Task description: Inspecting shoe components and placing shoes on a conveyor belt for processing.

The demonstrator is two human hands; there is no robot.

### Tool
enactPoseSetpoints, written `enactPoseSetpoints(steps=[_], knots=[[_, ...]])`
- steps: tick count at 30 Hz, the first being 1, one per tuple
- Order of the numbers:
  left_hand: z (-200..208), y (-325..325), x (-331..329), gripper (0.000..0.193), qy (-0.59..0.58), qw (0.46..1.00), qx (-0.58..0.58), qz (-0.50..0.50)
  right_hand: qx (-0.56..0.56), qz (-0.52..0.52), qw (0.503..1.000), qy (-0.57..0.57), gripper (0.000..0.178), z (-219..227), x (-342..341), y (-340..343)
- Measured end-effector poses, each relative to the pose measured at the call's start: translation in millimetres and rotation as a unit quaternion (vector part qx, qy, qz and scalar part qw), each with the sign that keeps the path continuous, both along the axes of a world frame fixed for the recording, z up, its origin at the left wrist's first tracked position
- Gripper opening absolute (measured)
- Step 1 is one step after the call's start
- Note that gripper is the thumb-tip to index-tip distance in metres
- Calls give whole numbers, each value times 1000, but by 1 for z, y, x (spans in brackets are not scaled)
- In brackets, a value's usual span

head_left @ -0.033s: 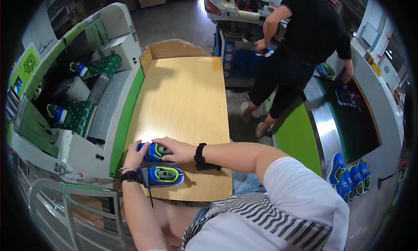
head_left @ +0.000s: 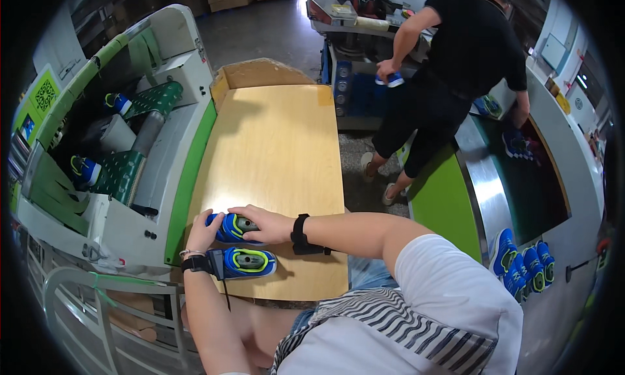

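Observation:
On the wooden tabletop [head_left: 277, 153] lie two blue shoes with lime-green collars and white soles, toes to the left. A grey-green shoe last fills the opening of each. My left hand [head_left: 204, 232] is closed round the toe of the farther shoe [head_left: 229, 228]. Across that shoe's heel end, my right hand [head_left: 269, 224] curls its thumb and fingers about the collar, hiding part of it. The nearer shoe [head_left: 249, 263] rests just below, beside my left wrist; the wrist strap's dark box covers its toe.
To the left stands a white machine with a green conveyor belt [head_left: 117, 173] carrying blue shoes. A metal rail [head_left: 104, 280] is at near left. A co-worker [head_left: 465, 49] at far right holds a shoe [head_left: 390, 80]. More shoes [head_left: 521, 264] sit by the right-hand conveyor [head_left: 521, 186].
The co-worker's left hand, with a shoe in it, has shifted slightly to the left and the shoe has turned a little. My hands and both shoes on the table stay put.

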State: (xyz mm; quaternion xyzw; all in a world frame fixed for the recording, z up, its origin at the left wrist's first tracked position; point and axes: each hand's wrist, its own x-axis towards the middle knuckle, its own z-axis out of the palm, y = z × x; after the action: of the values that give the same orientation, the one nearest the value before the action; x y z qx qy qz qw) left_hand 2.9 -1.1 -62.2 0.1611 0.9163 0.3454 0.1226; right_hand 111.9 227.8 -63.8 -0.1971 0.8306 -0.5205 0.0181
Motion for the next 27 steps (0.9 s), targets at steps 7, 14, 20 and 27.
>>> enactPoseSetpoints(steps=[7, 14, 20, 27], knots=[[1, -1, -1, 71, 1, 1000, -7, -10, -45, -29, 999, 5, 72, -11, 3, -8], [2, 1, 0, 99, 8, 999, -30, 39, -44, -29, 998, 31, 72, -14, 3, -7], [24, 4, 8, 106, -58, 994, -67, 61, -50, -22, 998, -19, 72, -8, 4, -8], [22, -1, -9, 91, -104, 961, 205, 153, -206, -130, 965, -101, 70, -5, -19, -1]])
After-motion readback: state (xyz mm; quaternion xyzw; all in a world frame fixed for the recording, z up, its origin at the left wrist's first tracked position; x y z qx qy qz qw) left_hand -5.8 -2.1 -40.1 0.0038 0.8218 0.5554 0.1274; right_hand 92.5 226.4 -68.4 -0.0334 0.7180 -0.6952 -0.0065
